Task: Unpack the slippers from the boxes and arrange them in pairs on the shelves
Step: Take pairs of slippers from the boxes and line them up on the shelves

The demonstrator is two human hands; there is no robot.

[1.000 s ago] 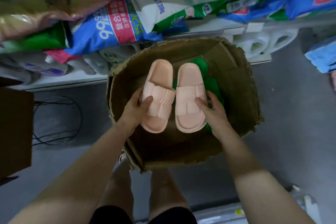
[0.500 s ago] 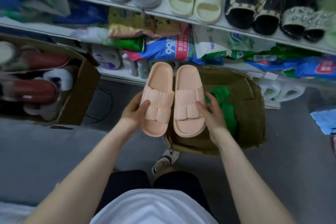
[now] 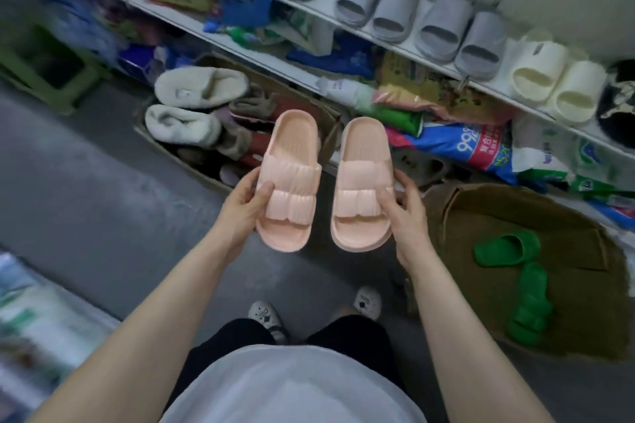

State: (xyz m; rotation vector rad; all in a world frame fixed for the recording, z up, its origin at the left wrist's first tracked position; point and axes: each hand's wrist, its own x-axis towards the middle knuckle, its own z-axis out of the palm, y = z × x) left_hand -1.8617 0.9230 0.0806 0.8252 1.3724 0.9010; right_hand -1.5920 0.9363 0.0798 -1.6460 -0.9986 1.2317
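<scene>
Left hand (image 3: 240, 208) grasps one slipper (image 3: 290, 148), right hand (image 3: 407, 213) its mate (image 3: 364, 148), thumbs (image 3: 265, 189) over straps (image 3: 302, 196); likely light, squashy foam.

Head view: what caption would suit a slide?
Left hand and right hand each grip one peach slipper, facing a shelf of grey slippers.

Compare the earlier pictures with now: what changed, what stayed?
The pink slippers moved from above the brown box to its left and were drawn apart. The left hand and right hand still grip one each; the green slippers stay in the box.
</scene>
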